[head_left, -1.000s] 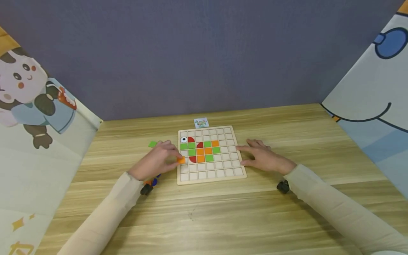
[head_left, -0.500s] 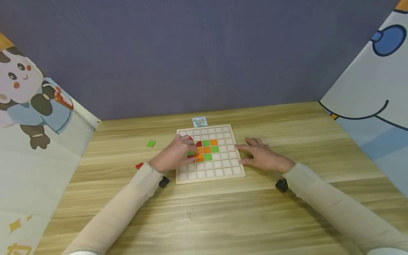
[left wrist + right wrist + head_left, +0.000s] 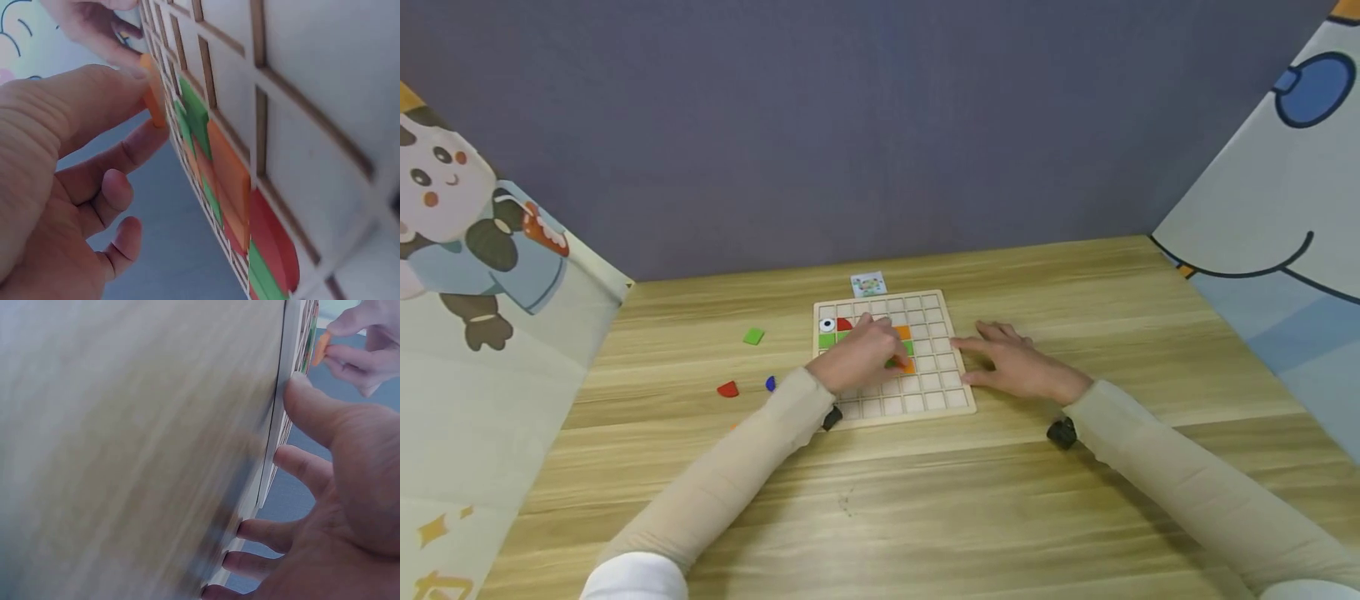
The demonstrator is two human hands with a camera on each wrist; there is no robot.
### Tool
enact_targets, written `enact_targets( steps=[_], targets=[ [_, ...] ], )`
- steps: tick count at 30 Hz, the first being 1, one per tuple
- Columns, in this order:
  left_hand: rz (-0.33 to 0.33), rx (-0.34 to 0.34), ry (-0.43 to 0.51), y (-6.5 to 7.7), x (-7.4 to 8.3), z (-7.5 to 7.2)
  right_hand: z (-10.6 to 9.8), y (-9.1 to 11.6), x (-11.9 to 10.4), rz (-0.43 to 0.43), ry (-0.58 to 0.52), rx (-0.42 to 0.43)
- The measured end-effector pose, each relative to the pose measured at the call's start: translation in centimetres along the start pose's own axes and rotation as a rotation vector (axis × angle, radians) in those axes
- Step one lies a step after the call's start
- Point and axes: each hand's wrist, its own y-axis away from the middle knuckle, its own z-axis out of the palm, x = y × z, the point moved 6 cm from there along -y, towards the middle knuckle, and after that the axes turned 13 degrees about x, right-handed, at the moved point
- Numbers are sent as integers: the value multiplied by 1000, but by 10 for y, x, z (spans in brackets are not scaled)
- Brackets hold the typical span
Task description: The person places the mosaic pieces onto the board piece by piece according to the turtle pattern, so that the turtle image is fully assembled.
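My left hand (image 3: 865, 354) pinches an orange square tile (image 3: 153, 94) between thumb and index finger, close to the face of the wooden grid board (image 3: 934, 382). Whether the tile touches the board I cannot tell. Green, orange and red tiles sit in the cells, partly covered by the left hand in the head view. A round eye tile (image 3: 827, 325) and a red quarter-circle tile (image 3: 844, 323) fill cells near the upper left. My right hand (image 3: 1018, 364) has its fingers spread, thumb and index fingertip against the board's right edge.
Left of the board lie a loose green tile (image 3: 753, 336), a red quarter-circle (image 3: 727, 389) and a blue piece (image 3: 771, 383). The left sleeve mostly hides another orange piece (image 3: 735, 426). A small picture card (image 3: 868, 284) lies behind the board. Beyond the table stands a dark wall (image 3: 880, 142).
My left hand has carried the orange tile rightward from the board's left edge to the right side of the coloured tiles. The right hand stays at the board's edge.
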Motion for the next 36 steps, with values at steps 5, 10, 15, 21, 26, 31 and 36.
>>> enact_targets(
  steps=[5, 10, 15, 21, 26, 31, 36],
  targets=[
    [-43, -45, -29, -5, -1, 9, 0, 0, 1, 2, 3, 6],
    [-56, -52, -38, -7, -1, 10, 0, 0, 0, -2, 12, 8],
    [-54, -56, -36, -9, 0, 11, -1, 0, 0, -5, 11, 12],
    [-51, -46, -41, -9, 0, 12, 0, 0, -1, 3, -2, 8],
    [-36, -42, -49, -8, 0, 13, 1, 0, -1, 0, 4, 15],
    [-44, -36, -42, -4, -3, 8, 1, 0, -1, -4, 11, 18],
    [-75, 6, -27, 6, -12, -5, 1, 1, -1, 3, 6, 9]
  ],
)
